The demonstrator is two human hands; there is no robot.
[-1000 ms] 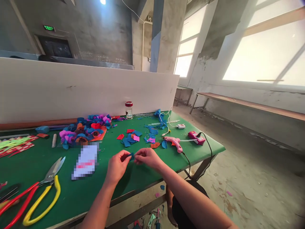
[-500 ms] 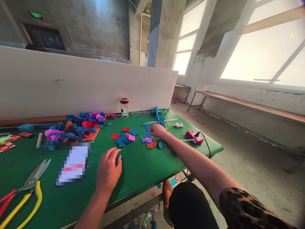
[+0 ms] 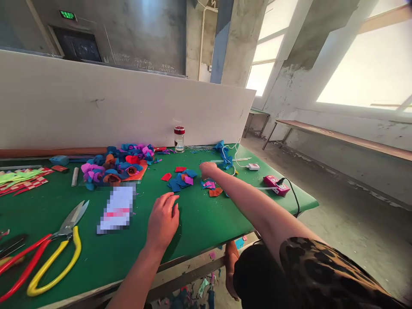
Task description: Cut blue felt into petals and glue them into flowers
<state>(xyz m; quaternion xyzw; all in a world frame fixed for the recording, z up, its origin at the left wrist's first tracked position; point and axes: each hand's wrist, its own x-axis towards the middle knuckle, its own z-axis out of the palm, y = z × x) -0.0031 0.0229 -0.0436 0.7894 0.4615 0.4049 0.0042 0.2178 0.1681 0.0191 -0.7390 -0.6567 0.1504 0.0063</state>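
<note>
My left hand (image 3: 163, 219) hovers low over the green table, palm down. Its fingers are slightly bent, with the thumb apart, and nothing shows between them. Just beyond it lies a loose pile of blue paper pieces (image 3: 180, 182) with red, pink and orange ones among them. Stretched out further right, my right hand (image 3: 208, 170) is closed with its fingers pointing down at the table. Whatever its fingertips hold, if anything, is hidden. Close to that hand are a pink piece (image 3: 210, 184) and an orange piece (image 3: 215, 192).
Paper flowers (image 3: 112, 169) are heaped at the back left. Scissors (image 3: 66, 231) with red and yellow handles lie front left, near a blurred white sheet (image 3: 117, 208). A red-lidded jar (image 3: 179, 139) stands before the white board (image 3: 128, 107). A pink power strip (image 3: 276, 185) with cables sits right.
The view has swung left, so the table appears further right. My right hand has moved left across the table toward the paper pile. My left hand has stayed low near it.
</note>
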